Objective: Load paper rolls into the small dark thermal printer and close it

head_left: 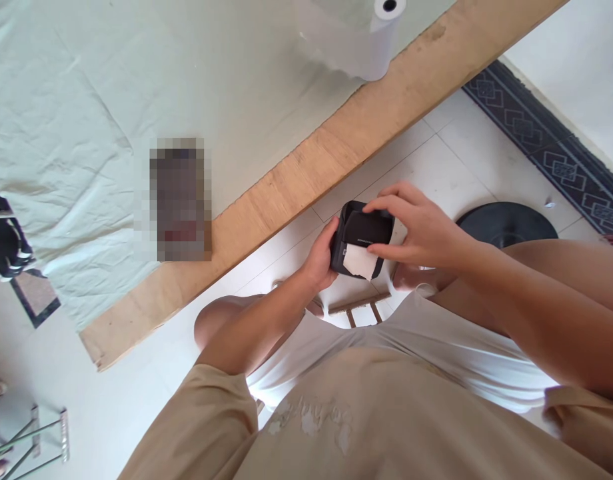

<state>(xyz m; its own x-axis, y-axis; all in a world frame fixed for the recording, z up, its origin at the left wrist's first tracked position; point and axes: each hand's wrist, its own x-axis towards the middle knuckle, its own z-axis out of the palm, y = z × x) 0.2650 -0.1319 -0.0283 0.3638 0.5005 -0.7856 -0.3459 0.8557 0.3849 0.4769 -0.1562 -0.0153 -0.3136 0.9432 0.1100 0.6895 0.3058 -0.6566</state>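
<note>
A small black portable receipt printer sits over my lap, just off the table's edge. From its front a torn piece of white paper sticks out. My left hand is closed around the printer's left side and holds it up. Bent over the printer's right side is my right hand. Its fingertips rest on the far part of the dark lid, and the thumb lies at the edge of the paper. The printer's underside is hidden.
A table with a pale green cloth and bare wooden edge runs diagonally ahead. On it lie a pixelated blurred object and a white roll. A black round seat is at right, a metal-legged stool at lower left.
</note>
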